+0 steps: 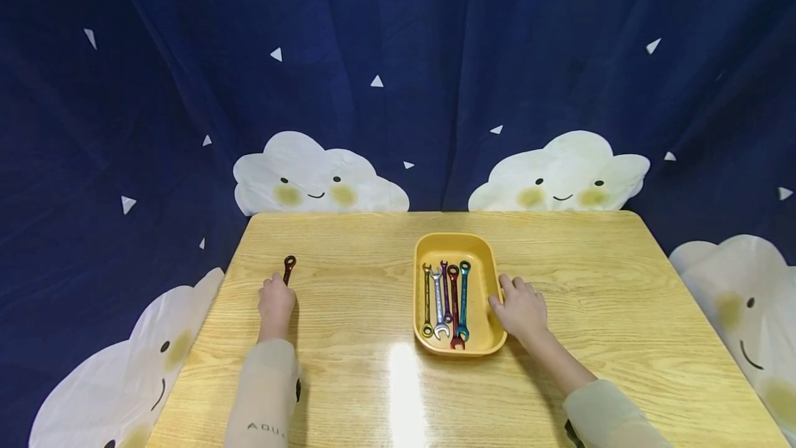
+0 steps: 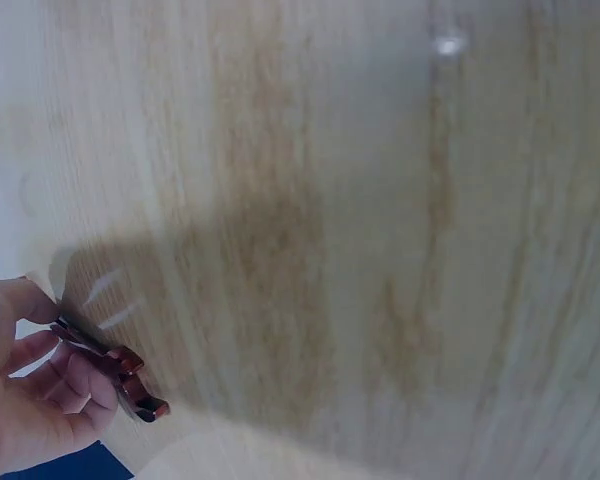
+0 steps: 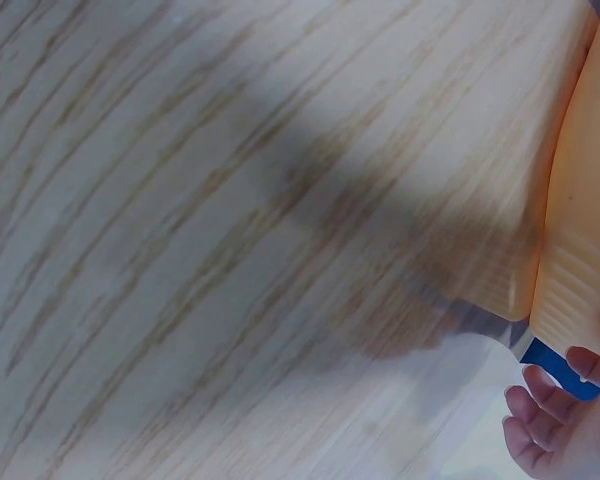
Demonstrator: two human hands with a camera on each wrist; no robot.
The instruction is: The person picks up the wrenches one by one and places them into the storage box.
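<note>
1. Far left: dark red wrench [image 1: 289, 269] lies on the wooden table [image 1: 348, 254], ring end pointing away from the person, well apart from the tray.
2. Left hand [image 1: 276, 301] is on the wrench's near end; in the left wrist view the fingers [image 2: 75, 375] curl round the handle [image 2: 110, 365], thumb on top. So a pinch grip, wrench low at the table surface; can't tell if it is lifted clear.
3. Centre: yellow tray [image 1: 458, 246] holds five wrenches side by side, lengthwise: olive wrench [image 1: 426, 299], silver wrench [image 1: 439, 303], purple wrench [image 1: 445, 282], red wrench [image 1: 455, 306], blue wrench [image 1: 463, 299].
4. Right hand [image 1: 521, 308] rests against the tray's right wall, fingers loosely bent and touching the rim; right wrist view shows fingertips [image 3: 545, 400] beside the tray edge [image 3: 570, 250], nothing gripped. Looks like steadying only.
5. Step, as judged: grasp on the lone wrench just made, other hand bracing the tray.
6. Next move would call for a firm hold on the thin handle and a clean lift without dragging; tray has little free room beside the blue wrench.
</note>
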